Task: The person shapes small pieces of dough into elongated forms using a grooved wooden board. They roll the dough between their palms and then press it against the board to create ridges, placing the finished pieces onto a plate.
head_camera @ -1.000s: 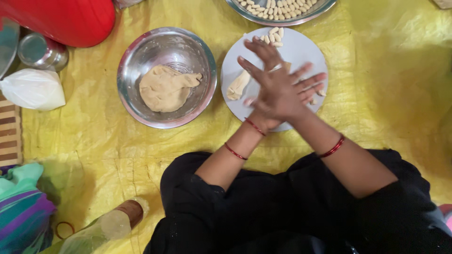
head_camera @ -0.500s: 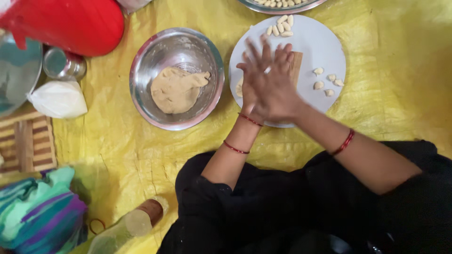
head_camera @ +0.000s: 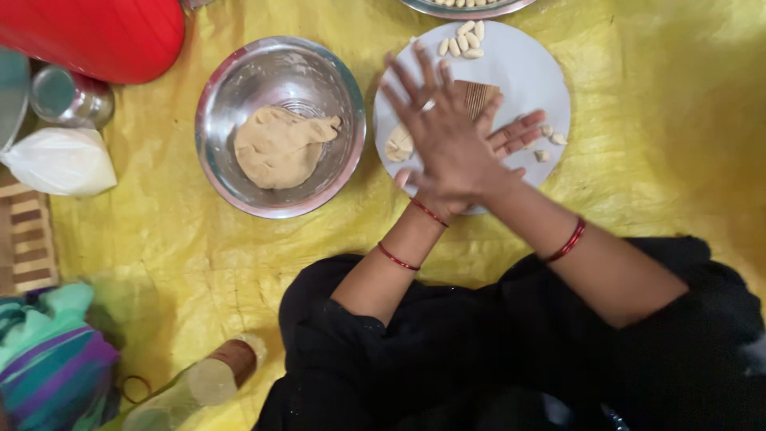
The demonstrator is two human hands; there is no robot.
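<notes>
Pressing palm against palm over the white plate [head_camera: 527, 72], the two hands are lying crossed: the right hand [head_camera: 447, 136] is sitting on top with fingers spread and straight, and the left hand [head_camera: 511, 140] is lying beneath it, its fingertips showing at the right. Both are flat and open; whether dough is lying between the palms cannot be told. A piece of dough [head_camera: 399, 144] is resting on the plate just beside the hands, near a ridged wooden board [head_camera: 479, 94] partly covered by them. Small shaped dough pieces [head_camera: 461, 44] are lying at the plate's far edge. A steel bowl [head_camera: 275, 60] holding a dough lump [head_camera: 279, 148] is standing just left on the yellow sheet [head_camera: 662, 120].
</notes>
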